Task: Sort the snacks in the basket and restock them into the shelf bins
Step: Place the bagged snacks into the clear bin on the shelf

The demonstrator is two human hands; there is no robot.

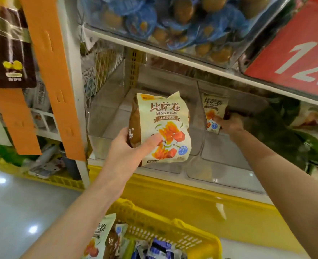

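Observation:
My left hand (130, 146) grips a cream and brown Bisajuan snack packet (163, 126), upright, in front of the clear left shelf bin (105, 116). My right hand (231, 122) reaches into the clear bin to the right (227, 157) and holds a second, matching packet (213, 113) upright near the bin's back. The thumb lies on that packet's front; the fingers are behind it. A yellow basket (173, 232) sits below at the frame's bottom, with several more packets (98, 238) inside.
Above, a clear bin (173, 23) holds blue-wrapped snacks. A red price sign (300, 53) hangs at the upper right. An orange upright (48, 71) stands at left. A yellow shelf base (201, 199) runs under the bins. Green packets (303, 139) fill the right.

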